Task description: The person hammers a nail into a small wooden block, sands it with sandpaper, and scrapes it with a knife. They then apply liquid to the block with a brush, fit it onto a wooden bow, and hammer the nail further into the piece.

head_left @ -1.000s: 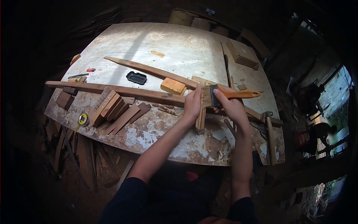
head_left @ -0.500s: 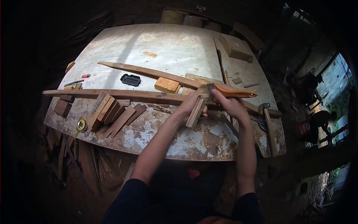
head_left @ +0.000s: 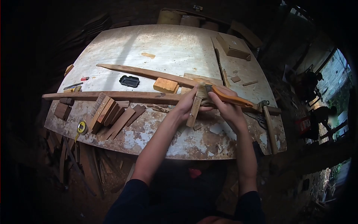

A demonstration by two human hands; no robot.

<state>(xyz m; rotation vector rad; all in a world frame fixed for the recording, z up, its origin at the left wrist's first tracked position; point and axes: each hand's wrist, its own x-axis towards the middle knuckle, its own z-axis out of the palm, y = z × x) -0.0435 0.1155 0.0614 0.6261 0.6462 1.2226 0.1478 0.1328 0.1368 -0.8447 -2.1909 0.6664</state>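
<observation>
My left hand (head_left: 184,105) is closed around a short wooden piece (head_left: 193,112), which slants down toward me over the workbench (head_left: 175,143). In my right hand (head_left: 228,111) is a paintbrush (head_left: 232,99) with an orange handle. Its pale bristles touch the upper end of the wooden piece, close to the left fingers. The handle points right and slightly down, its far end near a hammer (head_left: 270,128). Some fingers of both hands are hidden behind the wood and brush. Just beyond the hands sits a light wooden block (head_left: 164,85).
Two long wooden strips (head_left: 112,96) cross the bench. A black tray (head_left: 129,81) lies between them. Toward the left are stacked wood pieces (head_left: 106,114) and a tape measure (head_left: 81,127). Scissors (head_left: 260,120) lie by the hammer, and a cardboard box (head_left: 235,48) stands far right.
The brush handle has tilted down at its far end, and my right hand has shifted slightly left and down. The wooden piece has turned in my left hand, showing a different face.
</observation>
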